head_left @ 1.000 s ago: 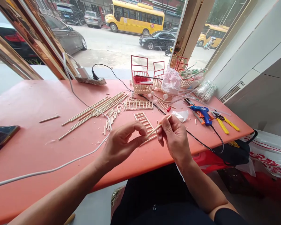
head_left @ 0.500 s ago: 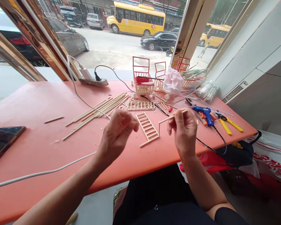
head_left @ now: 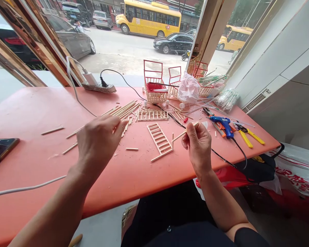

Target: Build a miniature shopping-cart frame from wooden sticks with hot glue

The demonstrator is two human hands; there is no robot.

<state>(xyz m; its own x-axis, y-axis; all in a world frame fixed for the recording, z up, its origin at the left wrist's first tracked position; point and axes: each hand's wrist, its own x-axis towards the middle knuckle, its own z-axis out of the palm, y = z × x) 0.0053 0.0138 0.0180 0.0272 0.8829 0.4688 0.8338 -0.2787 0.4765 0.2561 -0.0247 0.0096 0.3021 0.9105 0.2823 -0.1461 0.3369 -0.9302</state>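
My right hand (head_left: 198,141) pinches a thin wooden stick (head_left: 179,136) between thumb and fingers. The stick's far end slants down to a short upright stick (head_left: 173,137) at the right corner of a small ladder-like frame (head_left: 160,138), which lies flat; I cannot tell whether the two sticks touch. Over the left part of the table is my left hand (head_left: 99,142), back upward, near the pile of long wooden sticks (head_left: 123,110). Its thumb points toward small cut pieces, while its other fingertips are hidden. One short stick (head_left: 132,149) lies between my hands.
Behind lies a second slatted frame (head_left: 153,115). Miniature carts (head_left: 156,92) and a pink plastic bag (head_left: 189,88) stand farther back. On the right are a blue glue gun (head_left: 222,125) and yellow-handled pliers (head_left: 251,136). A power strip (head_left: 99,87), cables and phone (head_left: 2,151) occupy the left.
My left hand has moved left, uncovering the short stick on the table. My right hand still holds its stick, which now slants more steeply. The view has shifted slightly.
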